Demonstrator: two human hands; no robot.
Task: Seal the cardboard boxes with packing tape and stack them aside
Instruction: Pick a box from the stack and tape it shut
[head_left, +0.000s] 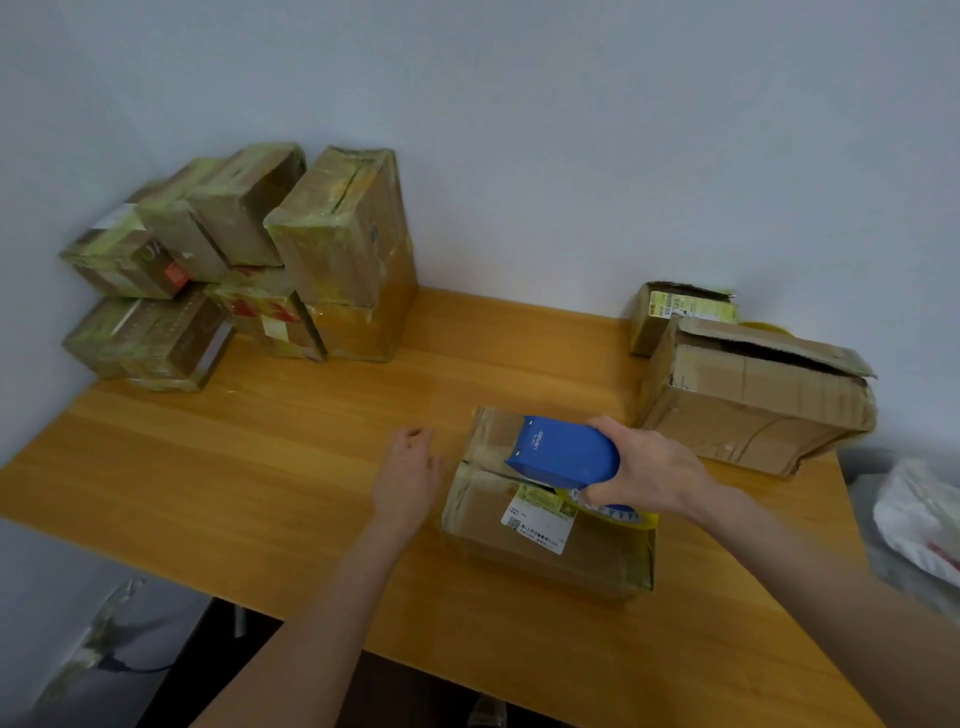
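A cardboard box (540, 551) with a white shipping label lies on the wooden table (260, 467) in front of me. My right hand (649, 467) grips a blue tape dispenser (563, 454) with yellowish tape, held over the box's top seam. My left hand (408, 478) hovers just left of the box, fingers loosely curled, holding nothing. A pile of several taped boxes (249, 260) stands at the table's back left against the wall.
Two cardboard boxes with loose flaps, a large dented one (753, 405) and a smaller one (675, 312) behind it, sit at the back right. A white plastic bag (919, 514) lies off the table's right edge. The wall runs behind the table.
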